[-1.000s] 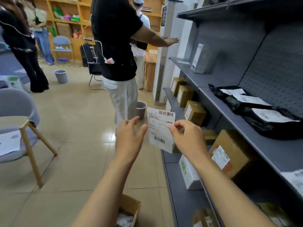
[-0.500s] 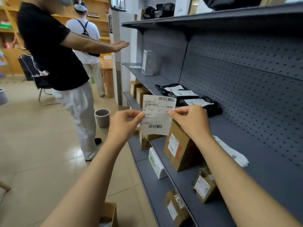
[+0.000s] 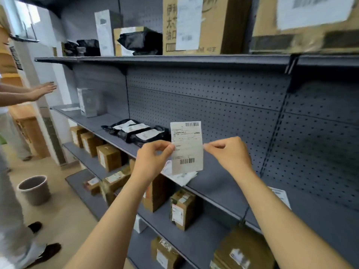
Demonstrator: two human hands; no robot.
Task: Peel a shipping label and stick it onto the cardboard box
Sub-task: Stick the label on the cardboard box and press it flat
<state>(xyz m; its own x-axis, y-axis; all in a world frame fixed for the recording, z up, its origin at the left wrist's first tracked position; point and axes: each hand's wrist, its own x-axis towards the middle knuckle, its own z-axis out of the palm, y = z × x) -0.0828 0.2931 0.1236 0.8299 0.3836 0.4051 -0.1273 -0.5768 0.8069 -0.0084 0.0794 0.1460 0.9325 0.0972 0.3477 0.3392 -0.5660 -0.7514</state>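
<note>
A white shipping label (image 3: 186, 147) with barcodes at top and bottom is held upright in front of the grey shelving. My left hand (image 3: 153, 159) pinches its left edge and my right hand (image 3: 229, 153) pinches its right edge. Several labelled cardboard boxes stand on the lower shelves, among them one (image 3: 182, 209) below my hands and one (image 3: 108, 157) further left. More white label sheets (image 3: 184, 176) lie on the middle shelf just behind the held label.
Grey pegboard shelving (image 3: 223, 193) fills the right side. Black mailer bags (image 3: 136, 133) lie on the middle shelf; large cartons (image 3: 204, 26) sit on top. Another person (image 3: 17, 191) stands at left with an arm stretched out. A grey bin (image 3: 35, 189) stands on the floor.
My view has swung right and up from the room to the shelving. Both hands have kept hold of the label, now higher, in front of the middle shelf.
</note>
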